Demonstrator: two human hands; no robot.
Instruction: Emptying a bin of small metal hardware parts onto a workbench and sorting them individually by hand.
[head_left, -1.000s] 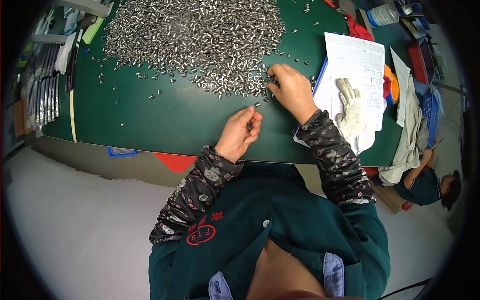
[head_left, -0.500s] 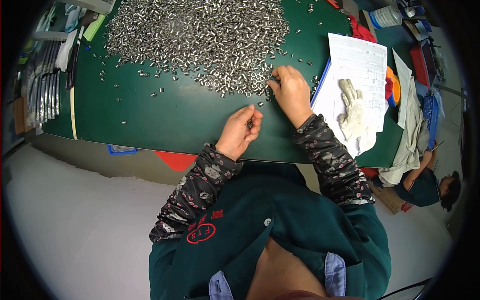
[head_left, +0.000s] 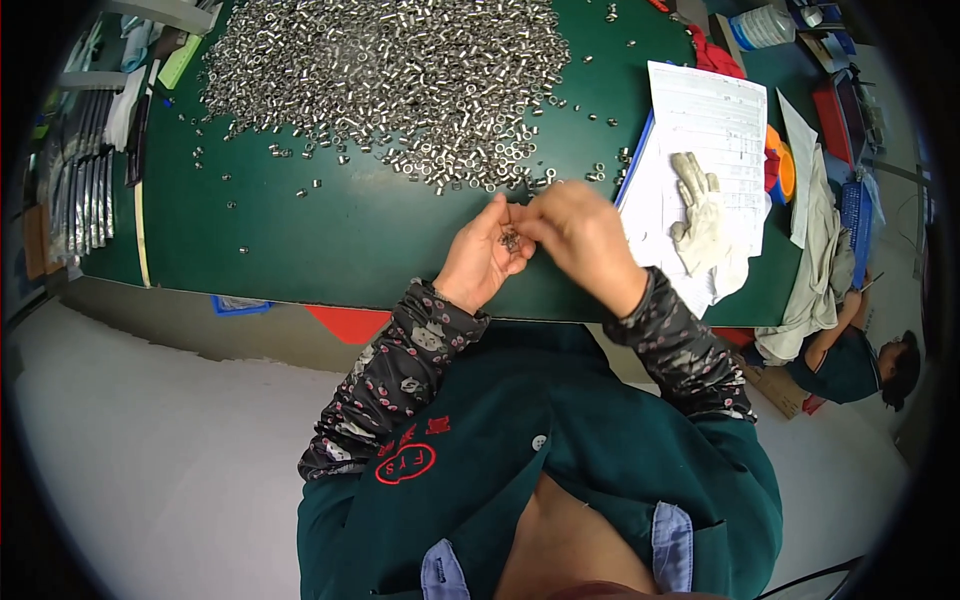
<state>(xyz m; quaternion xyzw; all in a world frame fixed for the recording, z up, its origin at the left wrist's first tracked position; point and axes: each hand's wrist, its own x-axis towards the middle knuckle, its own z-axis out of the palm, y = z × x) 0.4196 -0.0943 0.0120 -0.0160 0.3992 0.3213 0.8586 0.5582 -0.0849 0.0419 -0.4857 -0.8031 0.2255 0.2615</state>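
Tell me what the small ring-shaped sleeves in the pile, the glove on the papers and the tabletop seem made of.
Ring-shaped sleeves: metal, probably steel, with a shiny silvery finish; bright glints show it. Glove: matte off-white fabric, perhaps cotton, judging by its soft creases. Tabletop: smooth dark green, possibly rubber or vinyl from its faint sheen, but the look leaves that open.

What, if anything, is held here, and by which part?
The left grip holds small metal pieces in its palm; which part of each it touches can't be told. Whether the right grip holds anything is hidden.
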